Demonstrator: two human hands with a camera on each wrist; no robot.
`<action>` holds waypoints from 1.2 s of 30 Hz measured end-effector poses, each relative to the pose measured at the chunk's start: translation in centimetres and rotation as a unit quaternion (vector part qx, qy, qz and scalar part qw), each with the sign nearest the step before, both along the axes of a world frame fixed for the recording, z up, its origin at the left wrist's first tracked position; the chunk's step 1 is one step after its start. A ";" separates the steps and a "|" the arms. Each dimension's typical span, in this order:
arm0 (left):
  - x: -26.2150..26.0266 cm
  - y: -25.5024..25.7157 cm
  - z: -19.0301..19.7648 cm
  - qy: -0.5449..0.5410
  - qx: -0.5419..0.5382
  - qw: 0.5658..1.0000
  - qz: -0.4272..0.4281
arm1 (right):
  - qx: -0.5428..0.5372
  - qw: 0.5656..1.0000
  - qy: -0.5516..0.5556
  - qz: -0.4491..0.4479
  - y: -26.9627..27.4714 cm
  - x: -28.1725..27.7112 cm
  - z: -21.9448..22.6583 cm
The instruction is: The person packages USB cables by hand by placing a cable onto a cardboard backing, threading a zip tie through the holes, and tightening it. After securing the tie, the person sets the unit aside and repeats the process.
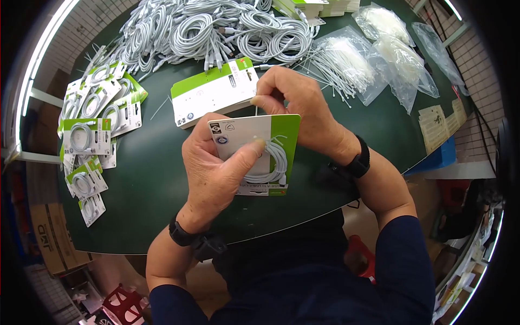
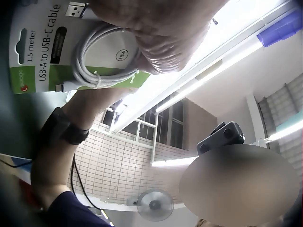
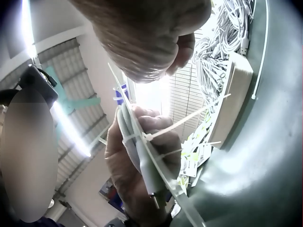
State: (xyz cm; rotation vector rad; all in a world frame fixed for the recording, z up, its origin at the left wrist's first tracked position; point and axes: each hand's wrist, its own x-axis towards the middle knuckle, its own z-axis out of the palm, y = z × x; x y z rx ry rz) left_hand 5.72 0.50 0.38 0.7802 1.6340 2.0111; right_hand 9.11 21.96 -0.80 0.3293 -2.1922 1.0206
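My left hand (image 1: 208, 165) grips a white-and-green cable card (image 1: 240, 127), thumb across its front. On the card lies a coiled USB-A to USB-C cable (image 1: 280, 162), also seen as a coiled cable (image 2: 81, 61) in the left wrist view. A white cable tie (image 3: 184, 118) passes through the card, its tail standing out behind. My right hand (image 1: 303, 105), fingers curled, is beyond the card's upper edge. Its thumb tip overlaps the tie in the head view; in the right wrist view the tail's end shows apart from the fingers. I cannot tell whether it holds anything.
A stack of cards (image 1: 208, 97) lies just beyond my hands. Finished-looking carded cables (image 1: 81, 135) are heaped at left. A large pile of coiled cables (image 1: 192, 32) covers the back, and loose cable ties (image 1: 344, 65) and plastic bags (image 1: 398, 59) lie at back right.
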 end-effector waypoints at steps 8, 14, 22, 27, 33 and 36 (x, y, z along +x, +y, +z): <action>-1.3 1.1 0.0 -0.123 0.068 0.990 0.028 | -0.419 0.897 -0.135 0.030 1.7 0.8 1.6; -4.4 0.8 -1.3 -0.162 0.130 0.975 0.080 | -0.292 0.912 -0.269 0.105 -1.0 2.1 1.7; -3.9 0.7 -0.3 -0.124 0.118 0.983 0.066 | -0.254 0.900 -0.322 0.144 -1.1 1.7 1.0; -3.1 1.0 -1.1 -0.069 0.077 0.994 0.040 | -0.320 0.868 -0.319 0.204 -0.9 1.9 1.5; -2.9 1.0 -1.1 -0.074 0.065 0.995 0.035 | -0.323 0.855 -0.329 0.240 -0.7 1.7 1.7; -2.9 1.0 -0.9 -0.060 0.051 0.996 0.045 | -0.313 0.860 -0.340 0.218 -1.1 1.6 1.0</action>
